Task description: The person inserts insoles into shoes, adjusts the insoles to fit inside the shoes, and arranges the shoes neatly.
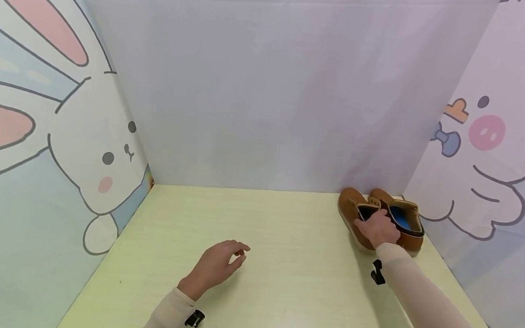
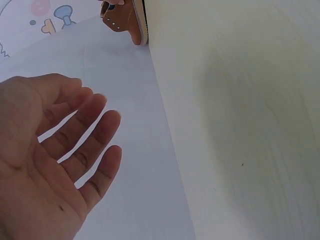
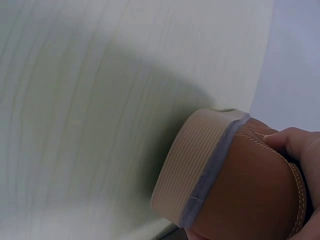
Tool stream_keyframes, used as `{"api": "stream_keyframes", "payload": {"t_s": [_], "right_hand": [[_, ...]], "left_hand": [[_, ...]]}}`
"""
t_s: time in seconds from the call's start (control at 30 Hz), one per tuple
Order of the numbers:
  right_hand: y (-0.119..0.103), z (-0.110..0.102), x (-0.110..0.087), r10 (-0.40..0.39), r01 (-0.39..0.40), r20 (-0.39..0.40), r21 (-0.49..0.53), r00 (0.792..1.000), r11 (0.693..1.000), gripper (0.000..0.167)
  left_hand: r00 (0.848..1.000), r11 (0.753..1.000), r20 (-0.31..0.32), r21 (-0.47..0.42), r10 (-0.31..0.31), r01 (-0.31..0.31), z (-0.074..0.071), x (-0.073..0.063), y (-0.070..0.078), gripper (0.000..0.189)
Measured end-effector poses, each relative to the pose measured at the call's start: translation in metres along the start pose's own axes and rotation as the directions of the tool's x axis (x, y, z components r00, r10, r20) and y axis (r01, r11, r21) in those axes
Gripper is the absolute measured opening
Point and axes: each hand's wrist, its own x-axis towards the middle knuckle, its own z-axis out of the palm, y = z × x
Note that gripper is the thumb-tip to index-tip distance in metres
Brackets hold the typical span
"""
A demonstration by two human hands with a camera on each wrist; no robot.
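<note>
Two brown shoes stand side by side at the far right of the table, toes toward the back wall. My right hand (image 1: 378, 230) grips the left shoe (image 1: 351, 203) around its heel end and covers part of its opening. In the right wrist view the thumb lies along the upper of the brown shoe (image 3: 250, 185), above its ribbed tan sole; the other fingers are mostly hidden. The right shoe (image 1: 414, 242), with a blue insole, is beside that hand. My left hand (image 1: 216, 265) hovers over the table, fingers loosely bent, holding nothing.
The pale wooden table (image 1: 282, 267) meets a plain grey back wall (image 1: 267, 93). Printed side panels stand left and right, a rabbit (image 1: 88, 167) on one and a pink-cheeked figure (image 1: 495, 170) on the other. The right panel is close to the shoes.
</note>
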Motion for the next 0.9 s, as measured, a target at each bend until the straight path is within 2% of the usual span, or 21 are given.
{"api": "stream_keyframes", "payload": {"t_s": [0.23,0.5,0.7,0.9], "right_hand": [[0.0,-0.001,-0.003,0.014,-0.014,0.006,0.019,1.0,1.0,0.096],[-0.003,0.001,-0.005,0.017,-0.017,0.043,-0.003,0.999,1.0,0.108],[-0.003,-0.001,-0.006,0.029,-0.033,0.08,0.05,0.996,0.998,0.119],[-0.001,-0.006,-0.013,-0.027,0.02,0.094,0.079,0.995,0.997,0.128]], "left_hand": [[1.0,1.0,0.002,-0.007,-0.001,0.001,-0.002,0.0,0.004,0.02],[1.0,1.0,0.019,-0.008,-0.024,0.024,-0.003,-0.001,0.004,0.019],[1.0,1.0,0.02,-0.008,-0.014,0.015,-0.004,-0.001,0.003,0.02],[0.999,1.0,0.018,-0.013,-0.027,0.027,-0.005,-0.002,0.004,0.021]]}}
